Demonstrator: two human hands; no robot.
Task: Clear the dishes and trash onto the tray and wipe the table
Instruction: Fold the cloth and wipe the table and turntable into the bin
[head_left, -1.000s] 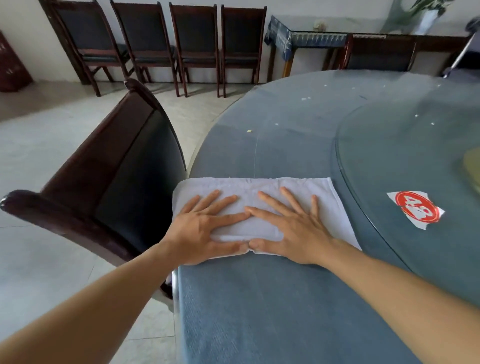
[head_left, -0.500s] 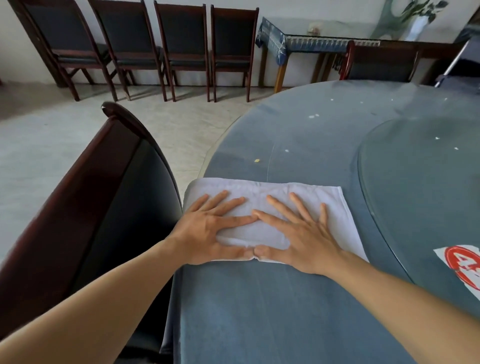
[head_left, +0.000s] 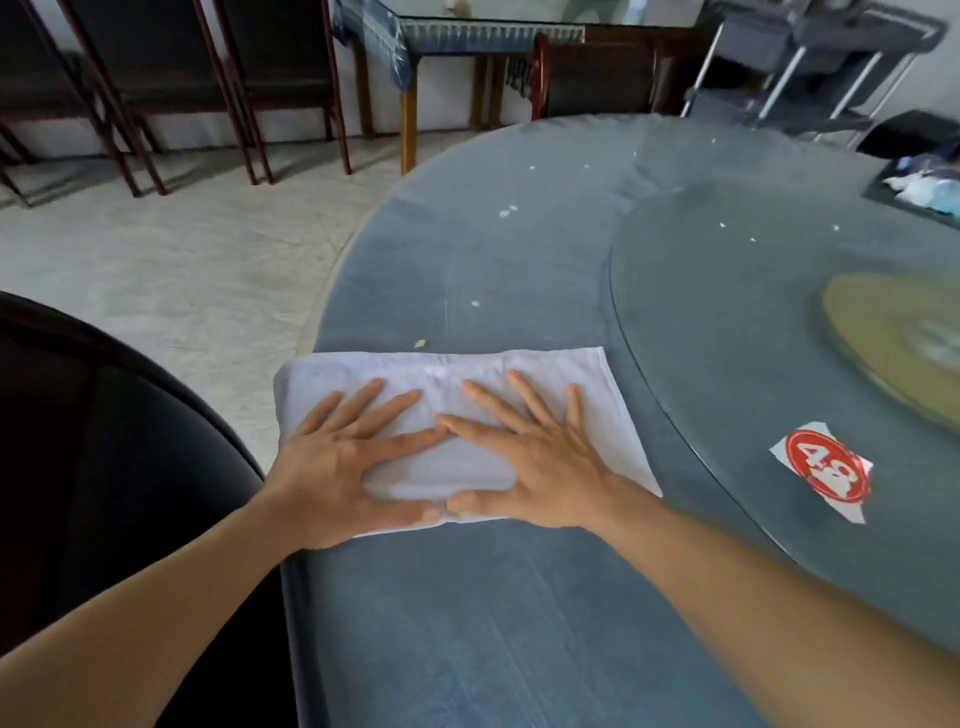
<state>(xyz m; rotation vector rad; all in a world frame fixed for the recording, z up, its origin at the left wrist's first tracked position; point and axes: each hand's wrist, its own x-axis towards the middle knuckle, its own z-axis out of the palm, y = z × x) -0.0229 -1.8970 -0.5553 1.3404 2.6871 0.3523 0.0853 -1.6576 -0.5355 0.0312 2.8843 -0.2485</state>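
Both hands flat on the towel

Left hand (head_left: 343, 462) and right hand (head_left: 535, 457) press spread fingers on the folded white towel (head_left: 441, 374); its long axis runs left-right along the near table (head_left: 467, 623) edge.

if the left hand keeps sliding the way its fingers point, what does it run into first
Probably the small yellowish crumb on the blue tablecloth, just past the white folded cloth that the left hand presses flat; depth is unclear.

A white cloth (head_left: 452, 374) lies on the blue-grey tablecloth (head_left: 467, 623); the label (head_left: 826, 475) is red-and-white.
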